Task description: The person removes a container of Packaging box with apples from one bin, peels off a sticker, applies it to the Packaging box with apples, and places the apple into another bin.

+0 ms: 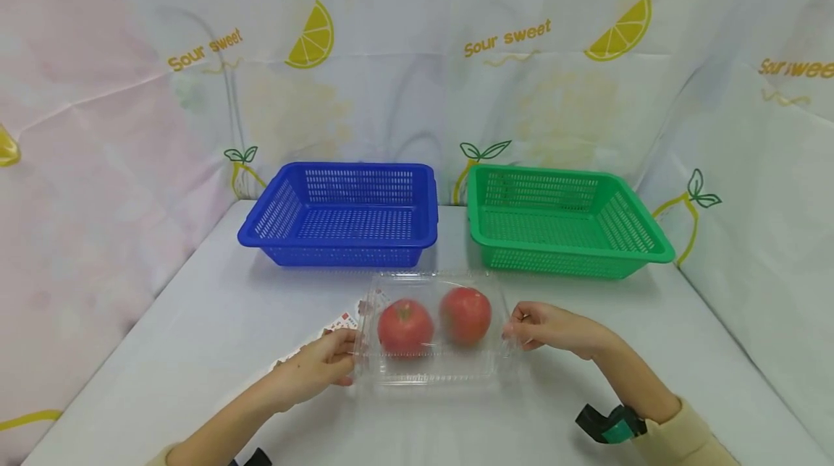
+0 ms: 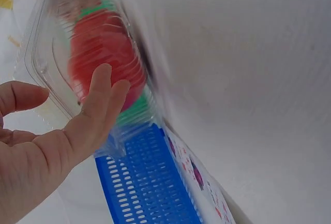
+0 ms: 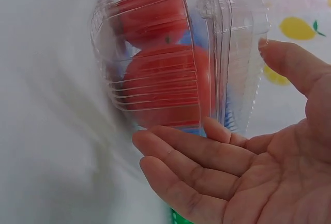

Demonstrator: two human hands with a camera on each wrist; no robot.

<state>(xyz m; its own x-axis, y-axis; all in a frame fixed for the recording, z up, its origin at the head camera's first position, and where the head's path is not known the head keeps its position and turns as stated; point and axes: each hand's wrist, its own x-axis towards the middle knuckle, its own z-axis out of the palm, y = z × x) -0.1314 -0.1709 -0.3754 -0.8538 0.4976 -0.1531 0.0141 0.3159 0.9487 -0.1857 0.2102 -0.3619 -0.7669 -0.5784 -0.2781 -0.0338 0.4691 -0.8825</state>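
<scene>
Fingers [image 3: 199, 150], loosely spread, flank a clear, ribbed plastic box [image 1: 433, 370] showing two red tomatoes [image 1: 405, 328].

The left hand [image 1: 317, 365] and right hand [image 1: 559, 328] grip from opposite sides, thumbs [image 3: 292, 62] opposed to fingers [image 3: 207, 154], both forearms [image 1: 229, 414] angled inward.

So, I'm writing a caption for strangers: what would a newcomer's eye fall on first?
Likely the two red tomatoes in a clear box, between the left hand and right hand, low in the head view. Behind, a blue basket stands on the left, a green basket on the right.
</scene>
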